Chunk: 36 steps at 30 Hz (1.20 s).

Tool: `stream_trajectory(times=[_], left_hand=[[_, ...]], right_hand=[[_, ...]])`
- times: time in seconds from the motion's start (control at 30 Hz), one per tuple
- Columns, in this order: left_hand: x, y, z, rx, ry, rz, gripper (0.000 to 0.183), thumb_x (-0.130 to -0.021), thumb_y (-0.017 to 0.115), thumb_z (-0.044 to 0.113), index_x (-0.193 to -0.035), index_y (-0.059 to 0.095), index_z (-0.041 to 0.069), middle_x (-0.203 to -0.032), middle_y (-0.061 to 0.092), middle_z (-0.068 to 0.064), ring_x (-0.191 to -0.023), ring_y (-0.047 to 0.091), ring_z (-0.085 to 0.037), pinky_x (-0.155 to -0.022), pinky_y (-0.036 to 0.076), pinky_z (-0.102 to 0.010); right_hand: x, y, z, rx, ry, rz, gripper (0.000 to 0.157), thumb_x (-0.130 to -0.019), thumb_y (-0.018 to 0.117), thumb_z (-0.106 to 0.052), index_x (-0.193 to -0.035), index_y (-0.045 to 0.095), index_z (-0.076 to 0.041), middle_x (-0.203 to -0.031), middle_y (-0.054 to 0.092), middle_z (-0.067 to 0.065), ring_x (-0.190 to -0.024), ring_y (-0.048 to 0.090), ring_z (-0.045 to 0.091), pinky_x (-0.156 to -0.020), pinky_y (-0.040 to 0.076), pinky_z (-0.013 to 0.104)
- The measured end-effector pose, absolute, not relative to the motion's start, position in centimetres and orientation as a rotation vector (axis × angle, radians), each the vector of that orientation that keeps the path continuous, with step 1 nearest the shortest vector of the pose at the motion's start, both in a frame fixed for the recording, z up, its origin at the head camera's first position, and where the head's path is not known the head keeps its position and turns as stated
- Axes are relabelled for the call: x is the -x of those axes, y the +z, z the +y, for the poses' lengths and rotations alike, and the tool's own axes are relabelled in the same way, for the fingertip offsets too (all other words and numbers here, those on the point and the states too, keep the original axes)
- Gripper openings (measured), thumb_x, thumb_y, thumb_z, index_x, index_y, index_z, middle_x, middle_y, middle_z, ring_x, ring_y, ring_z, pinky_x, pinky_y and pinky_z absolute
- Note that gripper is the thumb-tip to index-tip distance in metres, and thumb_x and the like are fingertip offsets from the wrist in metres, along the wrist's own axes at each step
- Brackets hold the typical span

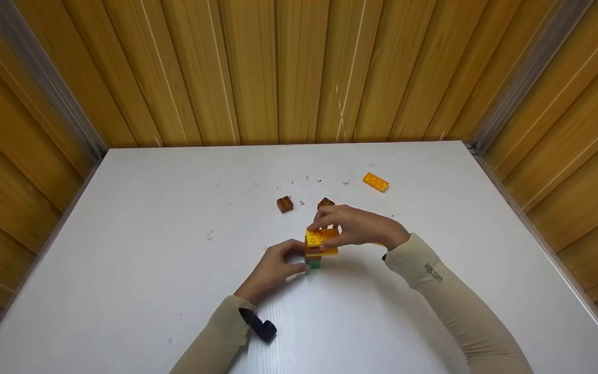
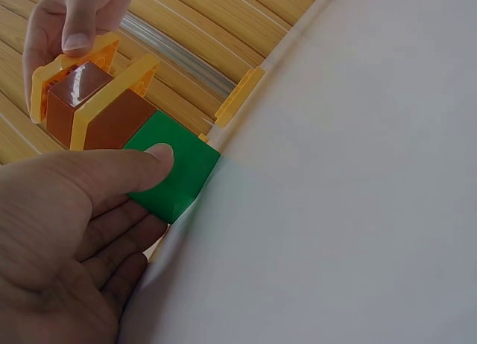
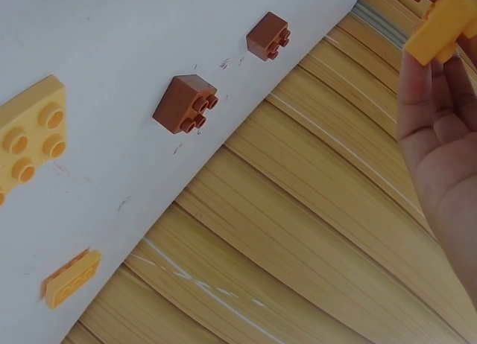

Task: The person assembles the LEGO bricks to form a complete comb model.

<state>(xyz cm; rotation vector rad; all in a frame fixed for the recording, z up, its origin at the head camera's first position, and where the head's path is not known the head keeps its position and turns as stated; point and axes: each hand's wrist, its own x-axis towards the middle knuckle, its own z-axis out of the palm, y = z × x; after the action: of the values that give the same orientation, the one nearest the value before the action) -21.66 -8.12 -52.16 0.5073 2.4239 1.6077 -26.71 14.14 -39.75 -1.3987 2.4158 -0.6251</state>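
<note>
A small brick tower stands on the white table. Its base is a green brick (image 2: 192, 173), followed upward by a brown brick (image 2: 119, 120), a yellow plate (image 2: 112, 98), another brown brick (image 2: 80, 94) and a second yellow plate (image 1: 313, 238) on top. My left hand (image 1: 273, 267) grips the green brick, its thumb lying on one face. From above, my right hand (image 1: 358, 226) pinches the top plate between thumb and fingers. Whether that plate sits fully down on the brown brick under it, I cannot tell.
Two loose brown bricks, one to the left (image 1: 285, 204) and one partly behind my right hand (image 3: 182, 104), lie beyond the tower. A yellow plate (image 1: 376, 182) rests at the back right, and another yellow plate (image 3: 33, 132) lies under my right forearm. Wood-patterned walls (image 1: 278, 72) enclose the table.
</note>
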Motion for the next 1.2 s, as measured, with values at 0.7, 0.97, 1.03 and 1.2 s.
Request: stream_trajectory(times=[0.7, 0.97, 1.03, 1.2], left_hand=[[21.58, -52.11, -8.03, -0.492, 1.623, 2.400, 0.036, -0.084, 0.073, 0.015, -0.118, 0.063, 0.018, -0.118, 0.065, 0.002, -0.114, 0.058, -0.016, -0.105, 0.042, -0.039], [21.62, -52.17, -8.06, -0.490, 1.634, 2.389, 0.034, -0.084, 0.073, 0.016, -0.117, 0.063, 0.019, -0.118, 0.066, 0.002, -0.114, 0.058, -0.017, -0.105, 0.042, -0.040], [21.57, -52.16, -8.07, -0.488, 1.631, 2.390, 0.034, -0.084, 0.073, 0.015, -0.117, 0.063, 0.019, -0.118, 0.066, 0.002, -0.113, 0.059, -0.017, -0.105, 0.043, -0.040], [21.51, -52.11, -8.10, -0.498, 1.624, 2.396, 0.035, -0.084, 0.073, 0.016, -0.118, 0.063, 0.018, -0.118, 0.066, 0.002, -0.112, 0.059, -0.016, -0.104, 0.044, -0.039]], right_hand=[[26.55, -39.25, 13.90, 1.343, -0.586, 2.430, 0.037, -0.085, 0.072, -0.015, -0.121, 0.066, -0.009, -0.108, 0.060, 0.003, -0.104, 0.057, 0.018, -0.093, 0.049, 0.037], [26.48, -39.11, 13.92, 1.336, -0.578, 2.428, 0.036, -0.085, 0.073, -0.015, -0.119, 0.066, -0.008, -0.110, 0.059, 0.004, -0.109, 0.058, 0.021, -0.095, 0.049, 0.040], [26.50, -39.13, 13.89, 1.330, -0.572, 2.432, 0.036, -0.085, 0.073, -0.016, -0.119, 0.066, -0.008, -0.110, 0.059, 0.003, -0.107, 0.058, 0.020, -0.095, 0.050, 0.039], [26.55, -39.23, 13.85, 1.346, -0.563, 2.433, 0.037, -0.085, 0.073, -0.015, -0.120, 0.066, -0.008, -0.109, 0.059, 0.004, -0.106, 0.058, 0.019, -0.094, 0.050, 0.039]])
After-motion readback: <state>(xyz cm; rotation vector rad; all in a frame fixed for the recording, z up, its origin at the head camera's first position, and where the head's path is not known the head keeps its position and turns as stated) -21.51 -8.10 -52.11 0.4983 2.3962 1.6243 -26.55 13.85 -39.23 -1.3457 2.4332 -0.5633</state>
